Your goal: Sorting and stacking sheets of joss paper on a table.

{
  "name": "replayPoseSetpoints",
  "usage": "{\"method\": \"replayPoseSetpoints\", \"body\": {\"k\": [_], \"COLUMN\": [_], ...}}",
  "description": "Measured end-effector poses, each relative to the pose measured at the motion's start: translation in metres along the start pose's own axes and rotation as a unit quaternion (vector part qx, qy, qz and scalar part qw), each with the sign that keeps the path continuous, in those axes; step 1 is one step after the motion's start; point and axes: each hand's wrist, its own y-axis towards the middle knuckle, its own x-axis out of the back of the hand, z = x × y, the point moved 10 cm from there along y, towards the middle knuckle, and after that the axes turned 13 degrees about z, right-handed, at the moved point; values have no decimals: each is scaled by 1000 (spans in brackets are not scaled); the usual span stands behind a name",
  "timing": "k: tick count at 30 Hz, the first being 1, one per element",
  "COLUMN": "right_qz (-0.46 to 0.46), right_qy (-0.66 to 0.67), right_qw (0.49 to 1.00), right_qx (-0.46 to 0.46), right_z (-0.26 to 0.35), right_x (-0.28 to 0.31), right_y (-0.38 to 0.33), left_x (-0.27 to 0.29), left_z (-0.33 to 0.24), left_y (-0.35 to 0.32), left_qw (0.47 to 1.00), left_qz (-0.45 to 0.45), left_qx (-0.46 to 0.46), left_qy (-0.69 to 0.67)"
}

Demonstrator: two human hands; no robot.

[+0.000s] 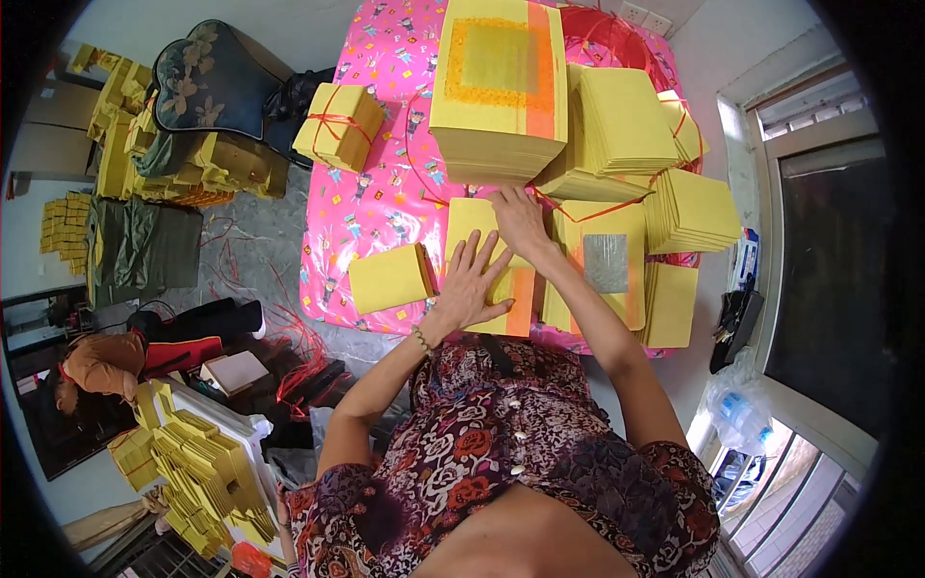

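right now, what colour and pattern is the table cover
The table cover is bright pink with small multicoloured cartoon figures; head view.

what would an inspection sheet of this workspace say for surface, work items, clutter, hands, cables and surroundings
Surface: table with a glossy, pink patterned cover
Work items: yellow paper with an orange band, under the hands; tall yellow stack beyond it; tied bundle toward the far left
Clutter: red string tangled on the floor
Hands: left hand spread on the paper; right hand over its far end, fingers bent
Cables: nothing seen clearly
Surroundings: floral-backed chair and another person at left
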Motion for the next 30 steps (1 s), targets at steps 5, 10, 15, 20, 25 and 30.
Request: {"method": "replayPoseSetpoints", "body": {"k": [5, 10, 15, 20, 25, 30], "right_qz": [-7, 21, 17, 17, 14, 10], "right_qy": [-29, -55, -53, -44, -55, -51], "right_qw": [1000, 998, 998, 999, 998, 999], "right_qx": [-2, -23, -12, -2, -13, -17], "right_z": [3, 9, 5, 5, 9, 8], "right_x": [0, 1, -2, -5, -2, -2], "right_y": [-1, -2, 1, 2, 4, 4], "left_x": [1, -3, -5, -8, -9, -9], "left_z": [-1, 1, 1, 1, 2, 2], "left_y": [1, 0, 1, 2, 1, 1], "left_qw": [1000, 1000, 1000, 1000, 1000, 1000], "left_qz": [6, 2, -6, -4, -7, -5], "left_qx": [-4, -2, -4, 0, 9, 4], "left_qy": [-3, -2, 3, 7, 7, 1]}}
